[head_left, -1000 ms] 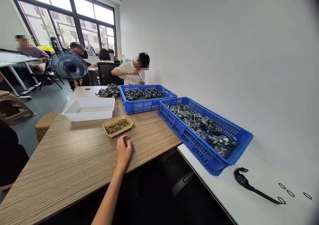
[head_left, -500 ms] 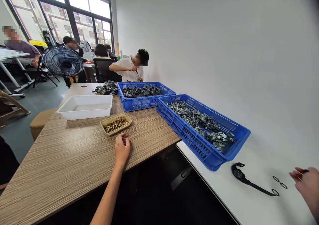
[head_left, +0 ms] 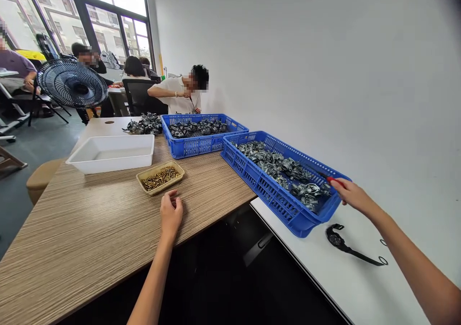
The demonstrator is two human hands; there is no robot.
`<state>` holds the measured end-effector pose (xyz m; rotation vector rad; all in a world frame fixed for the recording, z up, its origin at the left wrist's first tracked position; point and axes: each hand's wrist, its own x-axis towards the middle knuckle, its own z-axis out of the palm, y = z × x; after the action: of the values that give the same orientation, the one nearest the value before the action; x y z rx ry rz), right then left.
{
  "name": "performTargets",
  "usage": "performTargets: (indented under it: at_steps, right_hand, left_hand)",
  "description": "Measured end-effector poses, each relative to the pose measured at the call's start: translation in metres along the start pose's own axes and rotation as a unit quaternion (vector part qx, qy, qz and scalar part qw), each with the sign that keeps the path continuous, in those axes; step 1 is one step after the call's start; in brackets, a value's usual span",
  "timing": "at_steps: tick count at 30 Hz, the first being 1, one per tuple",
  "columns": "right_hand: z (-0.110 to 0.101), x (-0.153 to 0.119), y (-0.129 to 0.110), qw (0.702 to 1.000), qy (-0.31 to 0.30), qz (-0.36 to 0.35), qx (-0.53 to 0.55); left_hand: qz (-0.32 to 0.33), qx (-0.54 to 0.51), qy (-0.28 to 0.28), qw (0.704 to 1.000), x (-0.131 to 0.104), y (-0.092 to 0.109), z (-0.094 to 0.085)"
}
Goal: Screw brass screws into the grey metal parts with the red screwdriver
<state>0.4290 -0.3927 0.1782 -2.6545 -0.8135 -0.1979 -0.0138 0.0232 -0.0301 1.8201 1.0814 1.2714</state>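
My left hand [head_left: 171, 213] rests on the wooden table with its fingers loosely bent and apart, holding nothing. Just beyond its fingertips stands a beige tray [head_left: 139, 176] of brass-coloured screws [head_left: 161, 178]. At the right, my right hand [head_left: 348, 193] is closed around the red handle of a screwdriver [head_left: 332, 180]. Its dark shaft points left over the right end of the nearer blue crate [head_left: 277, 206]. Inside that crate lie many grey metal parts [head_left: 275, 164].
A second blue crate [head_left: 196, 148] of parts, a white bin [head_left: 115, 162] and a pile of parts [head_left: 144, 123] stand farther back. A co-worker [head_left: 180, 94] works behind them. A black watch [head_left: 336, 238] and black rings [head_left: 383, 260] lie on the white table.
My right hand has moved left and away from me, from beside the rings to the crate's right end, where the red-handled screwdriver now shows. My left hand stays put; the view has shifted slightly.
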Motion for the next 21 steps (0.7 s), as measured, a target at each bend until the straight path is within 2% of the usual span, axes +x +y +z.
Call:
performTargets:
  at_steps: [3,11,15,21]
  right_hand:
    - [0.015,0.013,-0.021,0.997,-0.069,-0.032,-0.008]
    - [0.056,0.034,-0.056,0.979,-0.174,-0.094,-0.047]
    - [0.064,0.040,-0.060,0.974,-0.191,-0.105,-0.061]
    - [0.064,0.044,-0.056,0.973,-0.191,-0.107,-0.080]
  left_hand:
    - [-0.003,0.001,-0.003,1.000,0.000,0.000,0.000]
    - [0.002,0.000,-0.002,1.000,0.001,-0.003,0.002]
    - [0.002,0.001,-0.001,1.000,0.002,-0.004,0.002]
    - [-0.005,0.000,-0.009,1.000,0.001,-0.003,0.001]
